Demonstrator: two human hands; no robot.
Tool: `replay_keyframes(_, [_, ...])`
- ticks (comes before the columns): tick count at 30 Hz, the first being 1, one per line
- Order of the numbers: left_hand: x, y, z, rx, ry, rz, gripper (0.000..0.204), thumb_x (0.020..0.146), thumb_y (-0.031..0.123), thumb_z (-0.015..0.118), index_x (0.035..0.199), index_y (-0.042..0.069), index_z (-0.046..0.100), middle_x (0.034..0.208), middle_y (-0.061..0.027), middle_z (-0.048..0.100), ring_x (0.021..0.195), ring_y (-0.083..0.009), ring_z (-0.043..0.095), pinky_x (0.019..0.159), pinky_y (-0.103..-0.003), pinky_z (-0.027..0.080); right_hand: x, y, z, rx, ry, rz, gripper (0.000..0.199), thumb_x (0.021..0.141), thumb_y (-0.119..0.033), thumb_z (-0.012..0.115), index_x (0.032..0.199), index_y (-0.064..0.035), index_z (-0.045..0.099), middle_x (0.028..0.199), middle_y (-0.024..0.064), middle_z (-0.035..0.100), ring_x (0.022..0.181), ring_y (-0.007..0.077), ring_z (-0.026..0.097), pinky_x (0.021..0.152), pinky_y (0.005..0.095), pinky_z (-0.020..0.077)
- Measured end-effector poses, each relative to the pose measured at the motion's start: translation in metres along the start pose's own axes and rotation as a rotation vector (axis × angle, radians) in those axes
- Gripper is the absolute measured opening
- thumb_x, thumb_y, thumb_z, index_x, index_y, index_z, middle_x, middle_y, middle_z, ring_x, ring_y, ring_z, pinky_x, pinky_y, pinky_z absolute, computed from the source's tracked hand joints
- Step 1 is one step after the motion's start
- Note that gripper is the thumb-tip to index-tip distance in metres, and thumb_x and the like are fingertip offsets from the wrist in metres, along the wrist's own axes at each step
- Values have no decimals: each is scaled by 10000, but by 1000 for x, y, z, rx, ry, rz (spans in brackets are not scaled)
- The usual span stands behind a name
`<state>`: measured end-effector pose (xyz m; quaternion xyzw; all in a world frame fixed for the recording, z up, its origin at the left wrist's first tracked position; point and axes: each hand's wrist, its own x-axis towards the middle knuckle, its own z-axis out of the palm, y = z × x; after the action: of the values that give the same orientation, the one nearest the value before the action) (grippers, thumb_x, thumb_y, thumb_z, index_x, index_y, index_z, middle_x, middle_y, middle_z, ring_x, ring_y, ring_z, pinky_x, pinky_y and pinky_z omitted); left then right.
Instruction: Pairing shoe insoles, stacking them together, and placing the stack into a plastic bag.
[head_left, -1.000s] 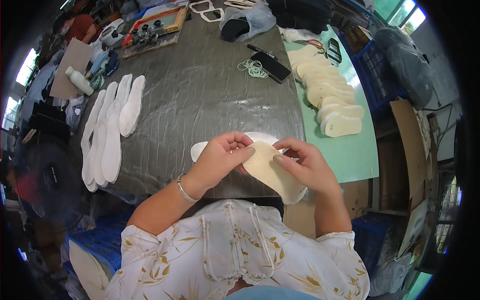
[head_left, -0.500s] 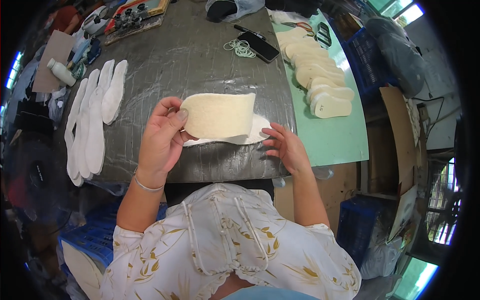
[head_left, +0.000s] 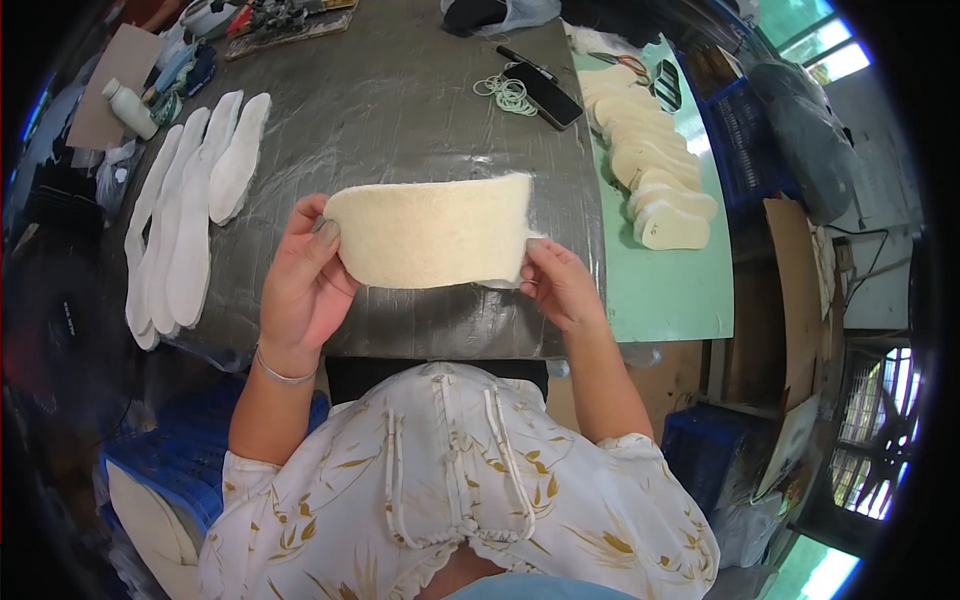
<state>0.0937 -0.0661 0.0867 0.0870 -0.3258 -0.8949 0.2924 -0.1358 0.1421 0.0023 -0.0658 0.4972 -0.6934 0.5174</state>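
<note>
I hold a cream, fuzzy insole-shaped piece (head_left: 432, 232) up in front of me, lengthwise across the view. My left hand (head_left: 305, 285) grips its rounded left end, thumb on the face. My right hand (head_left: 560, 285) pinches its straight right end from below. The piece hangs above the near edge of the grey table (head_left: 400, 110). A thin bracelet circles my left wrist.
A row of white insoles (head_left: 190, 210) lies at the table's left. Cream insoles (head_left: 650, 160) are stacked on a green mat (head_left: 670, 290) at the right. A black phone (head_left: 545, 95), rubber bands (head_left: 510, 95), a white bottle (head_left: 130, 108) and tools sit farther back. Blue crates stand below.
I lifted the cream piece off the table; my right hand came off the tabletop and took its right end, so both hands now hold it stretched out and higher.
</note>
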Motion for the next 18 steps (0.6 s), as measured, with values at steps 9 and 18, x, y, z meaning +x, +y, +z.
replay_keyframes(9, [-4,-10,-34,-45,64,-48,175,979,84,532,1151,108,512,1066,-66,646,927,-154,667,764,-327,598,-11,-33,-11,142,-53,-177,275,908,-172,653,1130,-40,558,844,0,605,691,69,556,605,236,500])
replay_keyframes(18, [-12,-37,-72,290,387,-63,193,903,-8,623,1088,45,610,1034,-63,655,927,-151,669,769,-283,616,-39,-59,-7,-593,285,-257,152,880,-119,691,950,-8,616,825,54,668,680,101,629,638,231,503])
